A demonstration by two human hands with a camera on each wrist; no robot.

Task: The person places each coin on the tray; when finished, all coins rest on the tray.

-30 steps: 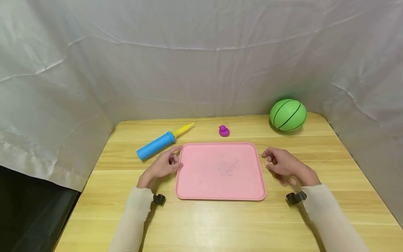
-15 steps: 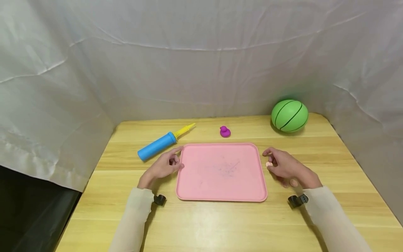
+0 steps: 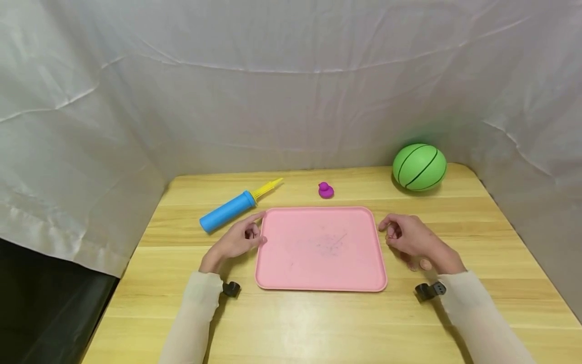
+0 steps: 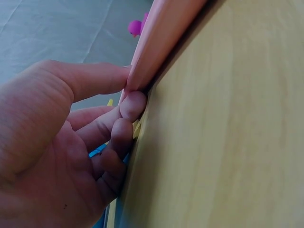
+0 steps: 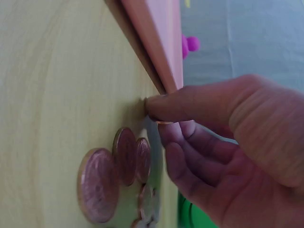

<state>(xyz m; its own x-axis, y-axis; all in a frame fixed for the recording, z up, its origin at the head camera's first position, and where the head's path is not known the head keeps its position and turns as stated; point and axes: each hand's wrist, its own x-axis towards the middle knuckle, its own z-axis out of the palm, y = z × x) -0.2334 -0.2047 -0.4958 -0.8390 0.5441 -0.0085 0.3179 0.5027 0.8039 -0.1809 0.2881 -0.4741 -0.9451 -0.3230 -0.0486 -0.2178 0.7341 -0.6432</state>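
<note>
A pink tray [image 3: 321, 247] lies flat in the middle of the wooden table [image 3: 318, 323]. My left hand [image 3: 236, 240] is at its left edge; in the left wrist view the thumb [image 4: 90, 78] lies on the tray rim [image 4: 161, 38] and the curled fingertips [image 4: 133, 103] press under it. My right hand [image 3: 411, 237] sits curled by the tray's right edge. In the right wrist view a thin copper edge, apparently a coin [image 5: 164, 122], shows between its thumb [image 5: 190, 102] and forefinger. Several copper coins [image 5: 99, 185] lie on the table under that hand.
A blue pump with a yellow nozzle [image 3: 227, 210] lies left of the tray's far corner. Behind the tray sits a small purple duck [image 3: 325, 190], and a green ball [image 3: 419, 167] rests at the far right. White cloth walls surround the table.
The right hand's fingers have curled in a little closer to the tray's edge, and the small pale disc seen at its fingertips is now hidden. The left hand has stayed put.
</note>
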